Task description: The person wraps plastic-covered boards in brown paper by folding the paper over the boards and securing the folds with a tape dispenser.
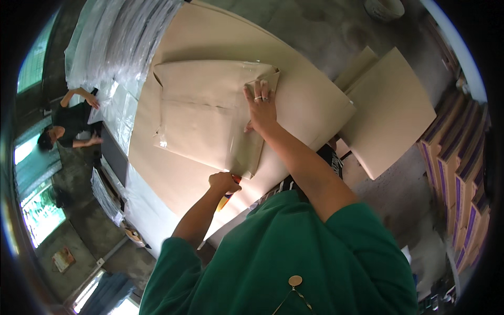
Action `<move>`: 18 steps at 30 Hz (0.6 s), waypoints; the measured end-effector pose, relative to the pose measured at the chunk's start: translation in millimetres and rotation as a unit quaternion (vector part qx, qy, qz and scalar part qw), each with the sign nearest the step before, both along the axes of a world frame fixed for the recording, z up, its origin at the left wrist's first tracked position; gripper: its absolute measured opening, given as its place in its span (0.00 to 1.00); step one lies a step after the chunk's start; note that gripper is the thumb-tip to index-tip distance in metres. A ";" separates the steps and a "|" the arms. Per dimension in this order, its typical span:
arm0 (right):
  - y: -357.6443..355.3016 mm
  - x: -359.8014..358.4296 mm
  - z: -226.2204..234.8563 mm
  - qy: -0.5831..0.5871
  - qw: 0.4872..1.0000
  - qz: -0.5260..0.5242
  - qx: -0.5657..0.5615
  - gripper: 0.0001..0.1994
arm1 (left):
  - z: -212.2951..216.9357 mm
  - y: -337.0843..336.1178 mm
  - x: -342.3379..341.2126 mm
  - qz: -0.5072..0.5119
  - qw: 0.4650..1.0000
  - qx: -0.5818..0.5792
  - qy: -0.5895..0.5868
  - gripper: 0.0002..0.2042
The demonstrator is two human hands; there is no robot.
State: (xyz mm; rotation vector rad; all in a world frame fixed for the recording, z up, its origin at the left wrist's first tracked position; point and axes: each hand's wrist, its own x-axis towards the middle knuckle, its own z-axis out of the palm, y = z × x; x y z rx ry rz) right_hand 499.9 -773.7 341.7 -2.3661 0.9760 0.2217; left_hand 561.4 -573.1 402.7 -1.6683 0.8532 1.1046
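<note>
A flat, wide parcel wrapped in brown paper or card (194,110) lies on a larger brown sheet (299,94) covering the table. Clear tape shines along its right side and corners. My right hand (262,109) rests flat on the parcel's right-hand flap, fingers somewhat spread, a ring on one finger. At the parcel's near corner, my left hand (224,182) is closed around a red and yellow hand tool (224,200). The fist covers part of this tool, so its exact kind cannot be made out.
Plastic-wrapped stacks (118,42) stand at the far left of the table. Beyond the left edge, another person (71,123) works with both arms forward. More brown sheets (388,115) lie to the right, near piled flat cartons (457,173). A pale bucket (384,9) stands at the back.
</note>
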 end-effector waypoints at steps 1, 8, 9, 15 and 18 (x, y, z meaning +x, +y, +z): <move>1.1 0.2 -1.0 0.000 1.000 0.008 -0.011 0.62 | 2.4 -3.5 -1.1 -0.002 1.000 0.007 0.006 0.23; -51.0 11.8 -12.9 -0.072 0.993 0.024 -0.088 0.53 | -36.1 52.9 31.4 -0.066 0.994 0.086 -0.034 0.14; -61.7 21.2 -23.9 -0.079 0.992 0.004 -0.093 0.50 | -41.5 87.6 58.9 0.016 0.995 0.099 -0.027 0.18; -93.1 35.6 -35.6 -0.025 0.997 -0.005 -0.073 0.40 | -19.5 186.1 54.3 0.381 0.795 -0.205 -0.426 0.43; -87.8 44.5 -43.2 -0.057 0.993 0.022 -0.103 0.41 | -79.1 220.9 4.5 0.179 0.739 -0.296 -0.578 0.38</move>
